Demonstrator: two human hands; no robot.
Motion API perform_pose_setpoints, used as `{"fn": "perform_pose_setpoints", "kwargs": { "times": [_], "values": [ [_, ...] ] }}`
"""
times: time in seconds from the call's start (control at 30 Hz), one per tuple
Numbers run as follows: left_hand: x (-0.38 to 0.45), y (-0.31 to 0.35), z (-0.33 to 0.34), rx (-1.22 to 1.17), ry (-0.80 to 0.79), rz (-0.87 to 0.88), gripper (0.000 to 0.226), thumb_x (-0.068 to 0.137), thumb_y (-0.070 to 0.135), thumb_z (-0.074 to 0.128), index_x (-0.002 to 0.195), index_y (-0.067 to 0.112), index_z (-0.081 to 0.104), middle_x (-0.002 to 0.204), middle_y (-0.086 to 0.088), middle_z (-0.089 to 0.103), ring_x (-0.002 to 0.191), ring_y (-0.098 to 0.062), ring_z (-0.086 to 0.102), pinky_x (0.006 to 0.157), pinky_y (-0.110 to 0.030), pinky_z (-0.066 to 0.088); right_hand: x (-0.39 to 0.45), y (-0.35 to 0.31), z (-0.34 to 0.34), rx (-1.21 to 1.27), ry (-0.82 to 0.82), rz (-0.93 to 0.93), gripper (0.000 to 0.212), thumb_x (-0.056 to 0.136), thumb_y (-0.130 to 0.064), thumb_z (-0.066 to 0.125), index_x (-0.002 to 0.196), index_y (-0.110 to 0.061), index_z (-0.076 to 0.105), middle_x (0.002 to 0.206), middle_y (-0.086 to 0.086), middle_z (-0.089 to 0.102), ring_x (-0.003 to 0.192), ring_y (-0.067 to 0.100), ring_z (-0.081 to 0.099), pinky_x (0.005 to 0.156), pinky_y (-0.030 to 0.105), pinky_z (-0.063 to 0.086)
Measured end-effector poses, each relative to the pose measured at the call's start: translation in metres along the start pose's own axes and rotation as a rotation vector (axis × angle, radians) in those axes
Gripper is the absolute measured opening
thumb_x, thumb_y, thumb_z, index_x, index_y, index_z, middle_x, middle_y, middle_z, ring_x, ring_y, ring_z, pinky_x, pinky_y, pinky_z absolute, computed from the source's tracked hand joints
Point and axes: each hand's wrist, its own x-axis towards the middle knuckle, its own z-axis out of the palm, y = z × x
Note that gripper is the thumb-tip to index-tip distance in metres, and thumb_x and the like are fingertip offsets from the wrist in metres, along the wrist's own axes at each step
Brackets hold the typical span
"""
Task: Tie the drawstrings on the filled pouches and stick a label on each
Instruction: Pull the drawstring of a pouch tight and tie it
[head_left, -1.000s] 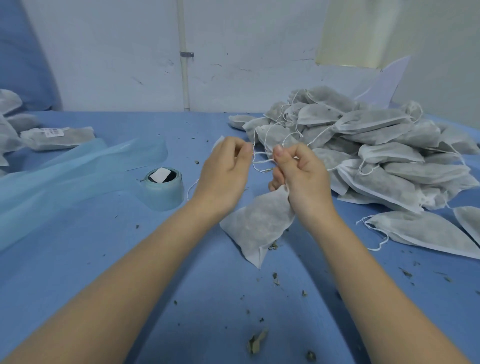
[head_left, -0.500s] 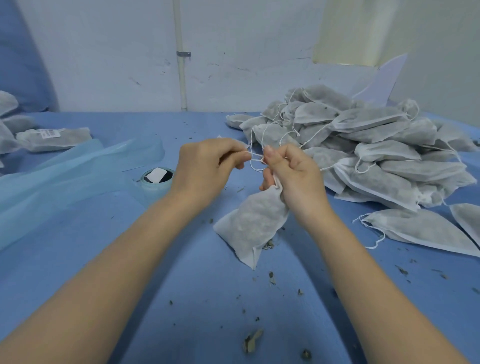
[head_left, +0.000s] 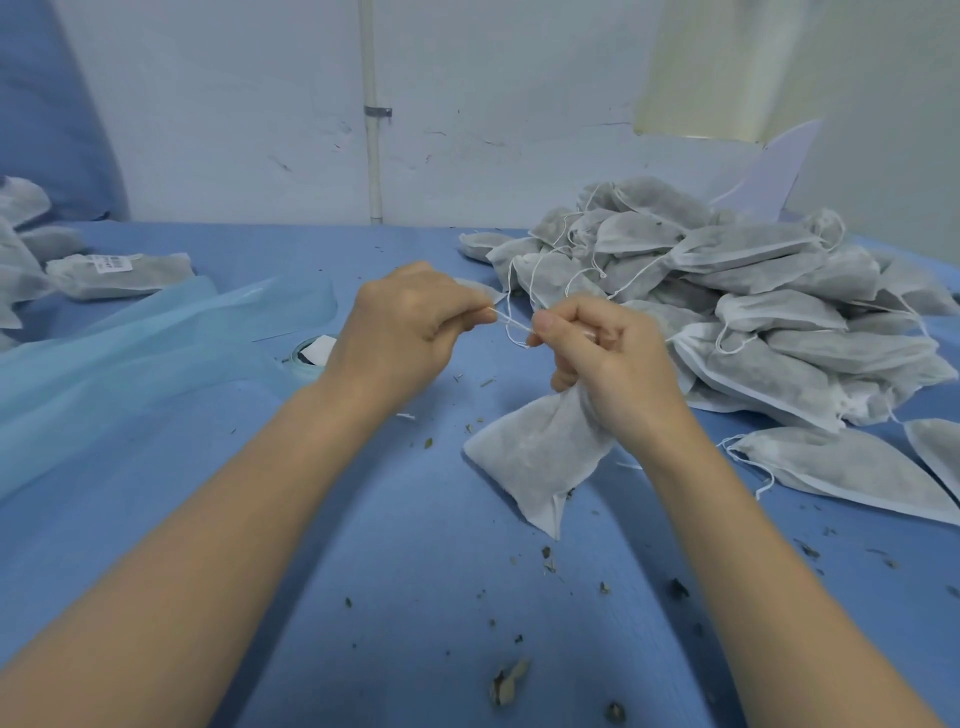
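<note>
Hanging from the right hand (head_left: 613, 364), a filled white non-woven fabric pouch (head_left: 540, 457) slants down so its lower corner meets the blue cloth-covered table (head_left: 415, 597). Right hand: fingers curled round the pouch's gathered neck, thumb and forefinger pinching the thin white drawstring (head_left: 511, 326). Left hand (head_left: 405, 325): clenched, pinching the other end of the drawstring just left of the pouch neck; string taut between the hands, a small loop sagging below.

Right of and behind the pouch: large heap of filled white pouches with loose strings (head_left: 753, 306). One separate pouch (head_left: 841, 467) lies right of the held pouch, near the heap's front edge.

Left of the pouch, partly hidden by the left hand: pale blue label roll (head_left: 309, 358). Further left: translucent light-blue sheet (head_left: 130, 353), then a labelled pouch (head_left: 119, 267). Dried herb crumbs (head_left: 509, 686) are scattered on the table in front of the pouch.
</note>
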Motion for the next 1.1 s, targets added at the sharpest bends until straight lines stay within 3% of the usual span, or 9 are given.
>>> {"fn": "perform_pose_setpoints", "kwargs": {
  "times": [0.2, 0.33, 0.4, 0.47, 0.57, 0.7, 0.87, 0.97, 1.1],
  "values": [
    [-0.002, 0.005, 0.005, -0.112, 0.015, -0.186, 0.011, 0.084, 0.015, 0.066, 0.078, 0.011, 0.075, 0.064, -0.004, 0.069, 0.06, -0.017, 0.058, 0.056, -0.016, 0.032, -0.002, -0.002, -0.001, -0.072, 0.157, -0.013, 0.017, 0.079, -0.014, 0.072, 0.065, -0.024, 0.068, 0.056, -0.014, 0.054, 0.056, 0.007, 0.049, 0.062, 0.034, 0.046],
    [0.0, 0.02, 0.011, -0.459, -0.113, -0.621, 0.008, 0.083, 0.028, 0.069, 0.089, 0.024, 0.067, 0.078, 0.01, 0.068, 0.066, -0.003, 0.057, 0.07, -0.014, 0.044, 0.001, -0.003, 0.001, 0.053, 0.331, 0.008, 0.022, 0.081, -0.011, 0.071, 0.067, -0.027, 0.067, 0.05, -0.014, 0.051, 0.047, 0.006, 0.048, 0.054, 0.02, 0.044],
    [0.002, 0.021, 0.012, -0.601, -0.208, -0.859, 0.031, 0.079, 0.041, 0.07, 0.104, 0.025, 0.059, 0.093, 0.012, 0.065, 0.075, -0.006, 0.061, 0.072, -0.018, 0.049, 0.005, -0.002, -0.002, 0.196, 0.477, 0.063, 0.022, 0.082, -0.012, 0.069, 0.066, -0.027, 0.067, 0.048, -0.011, 0.048, 0.046, 0.007, 0.045, 0.052, 0.018, 0.043],
    [0.005, 0.021, 0.011, -0.826, -0.374, -1.074, 0.039, 0.08, 0.047, 0.065, 0.106, 0.018, 0.061, 0.103, -0.001, 0.066, 0.082, -0.018, 0.066, 0.077, -0.03, 0.056, 0.007, 0.0, -0.005, 0.304, 0.607, 0.118, 0.019, 0.083, -0.013, 0.068, 0.068, -0.025, 0.067, 0.048, -0.01, 0.045, 0.046, 0.006, 0.042, 0.049, 0.015, 0.04],
    [0.0, 0.028, 0.014, -1.158, -0.558, -1.24, 0.035, 0.072, 0.04, 0.069, 0.095, 0.013, 0.069, 0.085, -0.007, 0.067, 0.071, -0.021, 0.068, 0.065, -0.031, 0.059, 0.009, 0.004, -0.004, 0.414, 0.682, 0.163, 0.015, 0.085, -0.013, 0.067, 0.072, -0.022, 0.067, 0.049, -0.011, 0.046, 0.047, 0.004, 0.04, 0.047, 0.014, 0.037],
    [-0.006, 0.032, 0.025, -1.258, -0.481, -1.287, 0.024, 0.084, 0.017, 0.067, 0.103, 0.003, 0.069, 0.084, -0.007, 0.07, 0.071, -0.015, 0.068, 0.065, -0.026, 0.059, 0.007, 0.005, -0.003, 0.347, 0.537, 0.151, 0.022, 0.085, -0.016, 0.068, 0.066, -0.029, 0.069, 0.056, -0.012, 0.05, 0.054, 0.006, 0.044, 0.054, 0.015, 0.037],
    [-0.008, 0.025, 0.027, -1.169, -0.31, -1.314, 0.032, 0.081, 0.031, 0.07, 0.1, 0.006, 0.069, 0.089, -0.003, 0.072, 0.075, -0.013, 0.065, 0.069, -0.024, 0.051, 0.002, 0.004, -0.001, 0.19, 0.226, 0.094, 0.021, 0.085, -0.013, 0.068, 0.069, -0.027, 0.071, 0.068, -0.016, 0.064, 0.065, -0.003, 0.056, 0.057, 0.008, 0.041],
    [-0.009, 0.024, 0.026, -1.179, -0.262, -1.336, 0.024, 0.085, 0.036, 0.065, 0.093, 0.014, 0.068, 0.076, 0.004, 0.071, 0.067, -0.01, 0.065, 0.063, -0.023, 0.051, -0.001, 0.003, 0.002, 0.164, 0.099, 0.079, 0.018, 0.084, -0.014, 0.07, 0.071, -0.026, 0.073, 0.075, -0.014, 0.069, 0.073, -0.003, 0.061, 0.062, 0.008, 0.044],
    [-0.009, 0.022, 0.023, -1.367, -0.256, -1.499, 0.047, 0.092, 0.05, 0.047, 0.118, 0.012, 0.059, 0.11, -0.012, 0.068, 0.09, -0.029, 0.069, 0.064, -0.039, 0.058, -0.002, 0.006, 0.001, 0.056, 0.06, 0.079, 0.015, 0.08, -0.019, 0.074, 0.071, -0.031, 0.076, 0.087, -0.016, 0.069, 0.086, -0.002, 0.062, 0.071, 0.014, 0.045]
  ]
}}
